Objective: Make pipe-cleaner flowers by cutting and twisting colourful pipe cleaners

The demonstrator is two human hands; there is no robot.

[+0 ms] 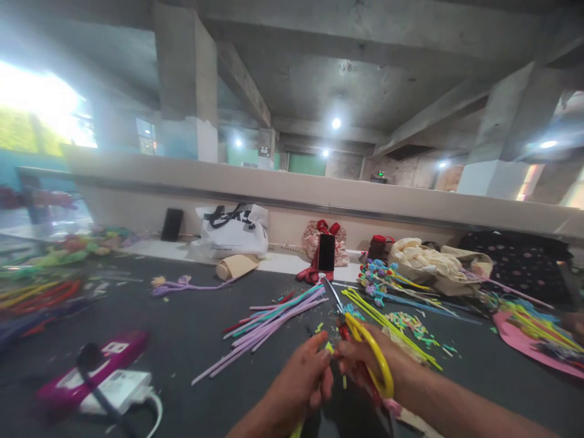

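My right hand (365, 362) grips a pair of scissors (360, 340) with yellow and red handles, blades pointing away toward the phone. My left hand (298, 383) is closed in a pinch on a small yellow-green pipe cleaner piece (329, 347) right beside the scissors. Both hands meet low in the view above the dark mat (191, 340). A loose bundle of pink, purple and teal pipe cleaners (274, 316) lies just beyond my left hand.
Yellow pipe cleaners (387, 325) and small cut scraps lie to the right. Finished pipe-cleaner flowers (378, 277), a propped phone (326, 252), a white bag (232, 234) and cloth bundles line the far edge. A pink power strip with a white charger (100, 374) sits at left.
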